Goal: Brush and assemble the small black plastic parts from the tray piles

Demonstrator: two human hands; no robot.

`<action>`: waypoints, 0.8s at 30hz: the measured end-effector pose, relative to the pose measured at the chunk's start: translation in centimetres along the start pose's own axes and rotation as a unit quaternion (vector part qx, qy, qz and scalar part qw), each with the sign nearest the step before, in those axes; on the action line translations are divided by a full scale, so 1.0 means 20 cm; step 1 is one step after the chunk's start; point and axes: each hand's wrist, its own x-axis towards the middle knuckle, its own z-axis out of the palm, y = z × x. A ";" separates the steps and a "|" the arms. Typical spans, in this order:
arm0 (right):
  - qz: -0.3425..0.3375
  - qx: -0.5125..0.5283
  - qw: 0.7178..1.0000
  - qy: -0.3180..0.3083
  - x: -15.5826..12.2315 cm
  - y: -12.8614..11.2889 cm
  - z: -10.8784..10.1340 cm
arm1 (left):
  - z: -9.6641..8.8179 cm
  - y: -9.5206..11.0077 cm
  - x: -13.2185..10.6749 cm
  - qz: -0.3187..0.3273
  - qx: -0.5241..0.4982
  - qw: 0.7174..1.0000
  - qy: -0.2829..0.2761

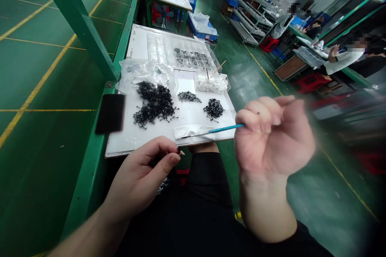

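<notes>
"Slab, flat, black and phone-like, across the left edge of the white rectangular tabletop. Next?"

"Heap of thin, black, branching pieces, toward that same edge. Plastic, I'd guess: light, springy, inclined to tangle. Better lifted by a thicker part."

"And the left hand?"

"By the near edge, thumb and forefinger pinching a tiny black piece with a pale tip, mostly hidden. Probably almost weightless and easily dropped; I'd take its dark body, gently, in case it's brittle."

"Then the thin blue-handled brush?"

"Its dark tip is over the folded white strip at the near edge; touching or not, I can't tell. Stiff handle, soft bristles, I'd expect, so grip well behind the tip. The right hand, past the near right corner, has its fingers curled around the handle's end."
</notes>
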 end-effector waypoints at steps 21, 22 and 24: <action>0.008 0.006 0.999 -0.039 -0.02 0.07 -0.01 | 0.07 0.07 -0.02 -0.060 -0.185 0.979 0.055; 0.002 0.011 0.999 -0.035 -0.01 0.04 -0.02 | 0.07 0.07 -0.02 -0.058 -0.178 0.981 0.054; -0.015 0.014 0.999 -0.028 0.02 -0.01 -0.02 | 0.06 0.07 -0.03 -0.049 -0.151 0.986 0.055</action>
